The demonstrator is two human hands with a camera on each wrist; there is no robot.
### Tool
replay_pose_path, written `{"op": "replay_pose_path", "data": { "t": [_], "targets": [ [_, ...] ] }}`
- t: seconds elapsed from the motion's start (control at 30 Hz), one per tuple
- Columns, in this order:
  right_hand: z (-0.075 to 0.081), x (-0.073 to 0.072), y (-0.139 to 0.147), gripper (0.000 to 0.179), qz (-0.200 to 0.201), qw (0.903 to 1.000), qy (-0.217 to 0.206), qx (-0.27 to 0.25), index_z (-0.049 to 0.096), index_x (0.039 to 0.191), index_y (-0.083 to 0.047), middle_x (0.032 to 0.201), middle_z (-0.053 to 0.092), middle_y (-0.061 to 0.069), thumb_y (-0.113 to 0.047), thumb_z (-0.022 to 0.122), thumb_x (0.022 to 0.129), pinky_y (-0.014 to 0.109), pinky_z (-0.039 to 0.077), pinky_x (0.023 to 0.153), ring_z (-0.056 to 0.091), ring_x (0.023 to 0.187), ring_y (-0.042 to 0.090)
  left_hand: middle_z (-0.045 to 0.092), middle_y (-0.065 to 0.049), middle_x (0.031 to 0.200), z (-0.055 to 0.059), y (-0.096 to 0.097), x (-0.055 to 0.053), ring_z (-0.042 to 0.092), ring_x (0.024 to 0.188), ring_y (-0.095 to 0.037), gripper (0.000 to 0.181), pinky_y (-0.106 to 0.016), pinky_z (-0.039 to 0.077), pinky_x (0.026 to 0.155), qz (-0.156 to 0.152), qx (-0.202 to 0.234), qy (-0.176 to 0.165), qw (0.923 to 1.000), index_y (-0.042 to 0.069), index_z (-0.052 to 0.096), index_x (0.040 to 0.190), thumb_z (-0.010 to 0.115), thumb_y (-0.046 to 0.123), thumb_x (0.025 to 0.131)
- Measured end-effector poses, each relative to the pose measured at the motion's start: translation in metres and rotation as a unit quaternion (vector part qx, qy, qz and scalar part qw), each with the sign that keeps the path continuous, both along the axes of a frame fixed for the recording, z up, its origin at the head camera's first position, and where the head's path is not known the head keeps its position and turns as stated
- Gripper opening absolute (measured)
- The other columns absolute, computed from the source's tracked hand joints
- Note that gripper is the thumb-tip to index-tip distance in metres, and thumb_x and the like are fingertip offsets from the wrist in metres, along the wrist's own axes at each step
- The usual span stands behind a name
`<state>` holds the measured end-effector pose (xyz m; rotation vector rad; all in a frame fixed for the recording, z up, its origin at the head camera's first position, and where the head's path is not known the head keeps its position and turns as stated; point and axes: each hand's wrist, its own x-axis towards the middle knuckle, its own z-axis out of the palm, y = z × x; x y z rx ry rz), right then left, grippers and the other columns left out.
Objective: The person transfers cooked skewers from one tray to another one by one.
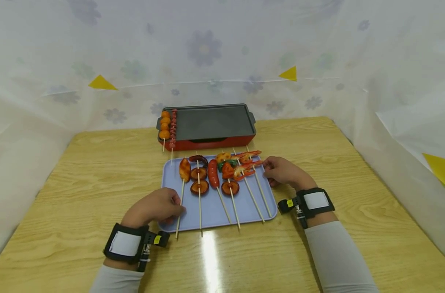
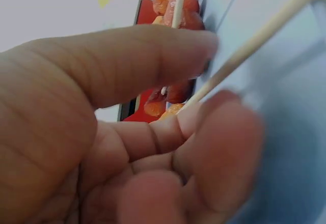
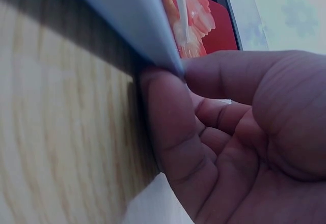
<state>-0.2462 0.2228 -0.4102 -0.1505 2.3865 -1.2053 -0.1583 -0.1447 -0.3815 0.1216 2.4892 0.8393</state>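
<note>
A pale blue tray (image 1: pixel 217 215) lies on the table with several toy food skewers on it. My left hand (image 1: pixel 160 205) is at its left side, around the wooden stick of the wing-like brown skewer (image 1: pixel 184 170). In the left wrist view that stick (image 2: pixel 244 51) runs between thumb and fingers, with a gap showing. At the right side, my right hand (image 1: pixel 284 171) pinches the tray rim (image 3: pixel 153 35) between thumb and finger. Between the hands lie a mushroom skewer (image 1: pixel 199 187), a sausage skewer (image 1: pixel 214 175), a mixed skewer (image 1: pixel 230 188) and shrimp skewers (image 1: pixel 244 171).
Behind the tray stands a red and black grill pan (image 1: pixel 211 122). An orange ball skewer (image 1: pixel 165 133) and a red meat skewer (image 1: pixel 173 130) lie on its left end, sticks jutting toward me. Wood-grain table (image 1: pixel 87 175) surrounds everything; a flowered sheet (image 1: pixel 204 49) hangs behind.
</note>
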Motion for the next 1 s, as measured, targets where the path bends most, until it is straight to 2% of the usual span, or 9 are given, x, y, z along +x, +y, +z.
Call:
{"op": "replay_pose_path", "data": {
  "t": [0.13, 0.2, 0.37, 0.43, 0.5, 0.63, 0.7, 0.8, 1.0],
  "targets": [
    [0.001, 0.000, 0.000, 0.027, 0.001, 1.0000, 0.002, 0.000, 0.047, 0.115, 0.002, 0.095, 0.054, 0.016, -0.009, 0.052, 0.092, 0.032, 0.052, 0.060, 0.057, 0.068, 0.022, 0.060, -0.006, 0.070, 0.002, -0.002, -0.006, 0.054, 0.058, -0.017, 0.019, -0.031, 0.044, 0.049, 0.033, 0.026, 0.091, 0.9949, 0.008, 0.059, 0.087, 0.065, 0.026, 0.087],
    [0.001, 0.000, 0.000, 0.027, 0.002, 1.0000, 0.001, -0.001, 0.047, 0.115, 0.003, 0.094, 0.054, 0.016, -0.009, 0.052, 0.092, 0.032, 0.052, 0.060, 0.057, 0.068, 0.022, 0.059, -0.006, 0.072, 0.003, -0.001, -0.008, 0.053, 0.060, -0.017, 0.016, -0.032, 0.043, 0.050, 0.052, 0.052, 0.174, 0.9820, 0.009, 0.060, 0.088, 0.062, 0.025, 0.089],
    [0.000, 0.000, 0.000, 0.027, 0.006, 1.0000, -0.003, -0.006, 0.046, 0.116, 0.003, 0.094, 0.054, 0.016, -0.008, 0.051, 0.092, 0.032, 0.051, 0.059, 0.057, 0.067, 0.022, 0.060, -0.006, 0.079, 0.007, 0.001, -0.010, 0.053, 0.069, -0.018, 0.011, -0.037, 0.047, 0.055, 0.052, 0.089, 0.387, 0.9163, 0.009, 0.064, 0.092, 0.066, 0.019, 0.087],
    [-0.001, 0.000, 0.000, 0.027, 0.003, 1.0000, -0.003, -0.005, 0.047, 0.116, 0.003, 0.094, 0.055, 0.016, -0.009, 0.051, 0.092, 0.032, 0.051, 0.059, 0.057, 0.067, 0.022, 0.062, -0.010, 0.096, 0.010, 0.000, -0.011, 0.056, 0.086, -0.022, 0.026, -0.044, 0.051, 0.066, 0.039, 0.078, 0.449, 0.8893, 0.007, 0.063, 0.107, 0.069, 0.019, 0.085],
    [0.000, 0.000, 0.000, 0.027, 0.002, 1.0000, -0.002, -0.003, 0.047, 0.116, 0.002, 0.094, 0.055, 0.016, -0.009, 0.051, 0.092, 0.032, 0.052, 0.059, 0.057, 0.067, 0.022, 0.054, -0.018, 0.123, 0.013, -0.004, -0.011, 0.048, 0.114, -0.029, 0.052, -0.053, 0.048, 0.085, 0.033, 0.048, 0.485, 0.8724, 0.005, 0.055, 0.127, 0.072, 0.023, 0.082],
    [0.000, 0.000, 0.001, 0.028, 0.005, 1.0000, 0.003, -0.001, 0.047, 0.116, 0.002, 0.094, 0.055, 0.016, -0.009, 0.051, 0.091, 0.032, 0.052, 0.058, 0.058, 0.068, 0.022, 0.013, -0.023, 0.154, 0.018, -0.012, -0.010, 0.000, 0.139, -0.037, 0.088, -0.070, 0.023, 0.100, 0.034, -0.024, 0.482, 0.8753, 0.010, 0.027, 0.148, 0.075, 0.034, 0.078],
    [-0.001, -0.001, 0.001, 0.028, 0.008, 1.0000, 0.005, 0.000, 0.046, 0.116, 0.003, 0.094, 0.055, 0.016, -0.009, 0.051, 0.091, 0.032, 0.052, 0.058, 0.058, 0.067, 0.022, 0.006, -0.023, 0.155, 0.018, -0.015, -0.009, -0.008, 0.138, -0.036, 0.092, -0.073, 0.019, 0.100, 0.036, -0.048, 0.470, 0.8807, 0.012, 0.023, 0.149, 0.075, 0.037, 0.078],
    [-0.001, 0.000, 0.000, 0.027, 0.002, 1.0000, 0.002, 0.000, 0.047, 0.116, 0.002, 0.094, 0.055, 0.016, -0.009, 0.052, 0.091, 0.032, 0.052, 0.058, 0.058, 0.067, 0.022, 0.010, -0.026, 0.153, 0.016, -0.017, -0.010, -0.004, 0.138, -0.038, 0.090, -0.069, 0.018, 0.104, 0.039, -0.052, 0.466, 0.8826, 0.008, 0.024, 0.148, 0.074, 0.037, 0.079],
    [0.000, 0.000, 0.000, 0.027, -0.003, 1.0000, -0.001, 0.003, 0.047, 0.116, 0.002, 0.095, 0.055, 0.016, -0.010, 0.052, 0.092, 0.032, 0.052, 0.060, 0.058, 0.068, 0.022, 0.032, -0.031, 0.141, 0.008, -0.016, -0.015, 0.027, 0.129, -0.045, 0.084, -0.062, 0.033, 0.100, 0.054, -0.015, 0.495, 0.8668, 0.002, 0.030, 0.144, 0.076, 0.025, 0.078]
  ]
}}
